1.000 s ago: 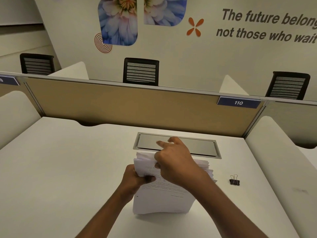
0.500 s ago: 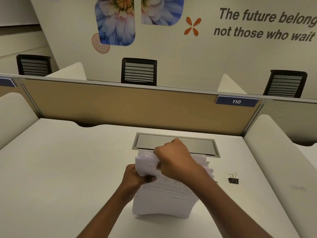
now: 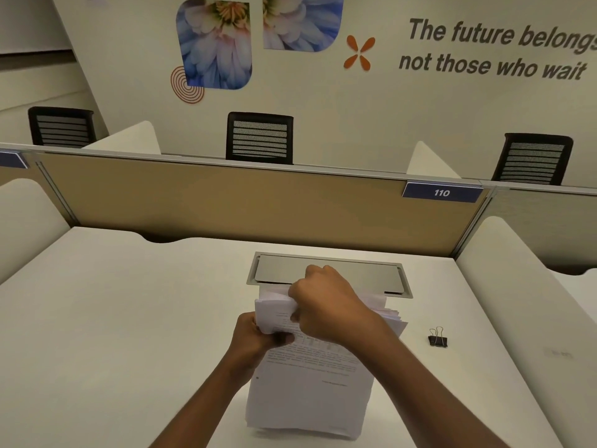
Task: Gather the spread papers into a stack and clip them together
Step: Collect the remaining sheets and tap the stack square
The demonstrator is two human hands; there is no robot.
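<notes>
Both hands pinch the paper stack, standing on its lower edge: left hand at its left side, right hand on top. The binder clip lies right of my grip, nearer my right hand.

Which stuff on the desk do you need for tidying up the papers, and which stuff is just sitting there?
Needed for the job:
- stack of papers, stood on edge on the desk, gripped by the left hand and right hand
- black binder clip, lying apart to the right, not yet used

Just there:
- metal cable flap in the desk
- number sign 110
- chairs behind the partition
</notes>
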